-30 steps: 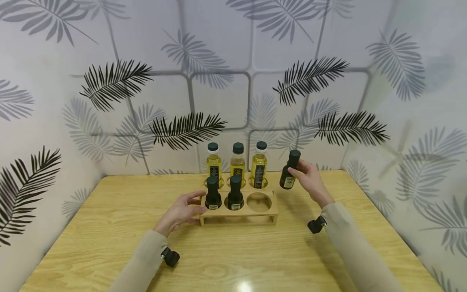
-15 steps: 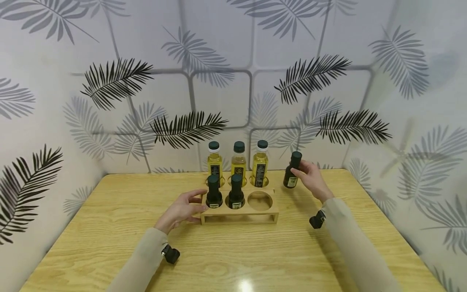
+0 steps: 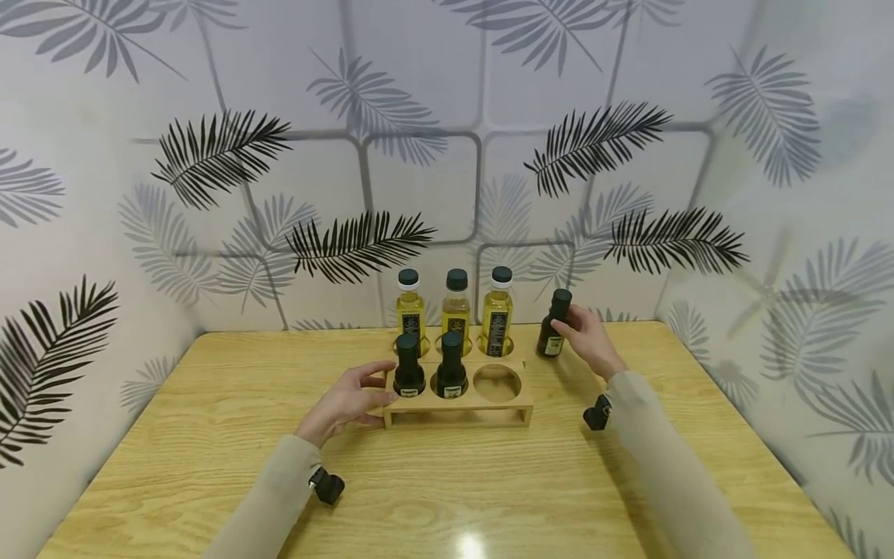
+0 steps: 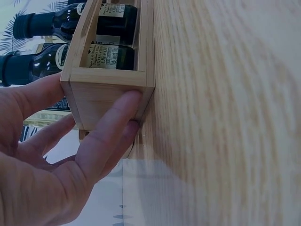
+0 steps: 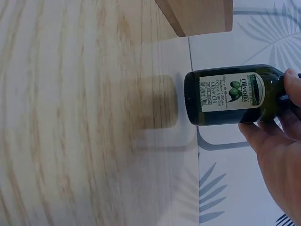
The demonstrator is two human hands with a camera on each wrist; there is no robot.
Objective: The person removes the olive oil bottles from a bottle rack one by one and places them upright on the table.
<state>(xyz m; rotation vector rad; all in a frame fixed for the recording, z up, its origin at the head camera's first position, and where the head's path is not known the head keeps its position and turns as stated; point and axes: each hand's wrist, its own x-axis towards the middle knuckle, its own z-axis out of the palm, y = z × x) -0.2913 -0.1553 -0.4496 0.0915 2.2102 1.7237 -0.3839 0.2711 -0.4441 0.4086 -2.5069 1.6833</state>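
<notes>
A small dark olive oil bottle (image 5: 230,94) with a green cap is in my right hand (image 3: 592,339), whose thumb and fingers pinch its neck. It leans slightly, its base close above the table, right of the wooden rack (image 3: 457,419). At the rack's left end, my left hand (image 3: 349,402) rests its spread, fairly straight fingers against the end panel (image 4: 101,101), the thumb at the top front edge. Two dark bottles, a left one (image 3: 408,371) and a middle one (image 3: 452,371), stand in the front row; the right front hole (image 3: 497,383) holds nothing.
In the rack's back row stand three yellow oil bottles: left (image 3: 410,314), middle (image 3: 455,317) and right (image 3: 497,317). Behind the wooden table (image 3: 447,489) rises a wall (image 3: 447,186) with a leaf pattern, and walls flank both sides.
My right hand has lowered the bottle slightly, moving a little right and then back left. The left hand and the rack stay where they were.
</notes>
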